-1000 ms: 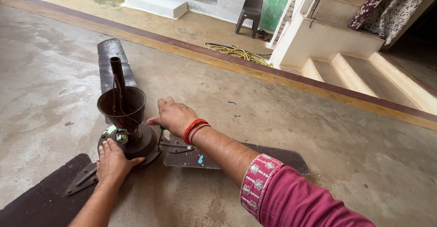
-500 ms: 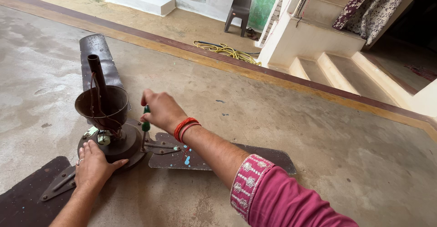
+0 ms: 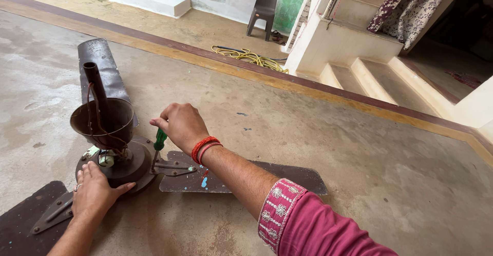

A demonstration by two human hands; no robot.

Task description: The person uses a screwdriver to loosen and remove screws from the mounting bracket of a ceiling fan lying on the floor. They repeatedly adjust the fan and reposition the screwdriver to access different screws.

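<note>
A dark brown ceiling fan lies on the concrete floor, its motor hub (image 3: 123, 166) facing up with a cup-shaped canopy (image 3: 102, 122) and down rod above it. My right hand (image 3: 181, 125) grips a green-handled screwdriver (image 3: 158, 144) held upright, its tip at the blade bracket (image 3: 174, 168) beside the hub. My left hand (image 3: 95, 192) lies flat on the near rim of the hub, fingers spread. One blade (image 3: 241, 179) stretches right under my forearm, another (image 3: 100, 63) points away, a third (image 3: 25, 220) sits at the lower left.
A raised step edge with a dark stripe (image 3: 287, 79) crosses the floor behind. A coiled yellow hose (image 3: 251, 58) lies past it, near a dark plastic chair (image 3: 263, 9). Concrete stairs (image 3: 370, 71) rise at the right.
My right hand has lifted off the blade bracket and now holds the green screwdriver upright over it. The view has shifted slightly; my left hand stays on the hub.
</note>
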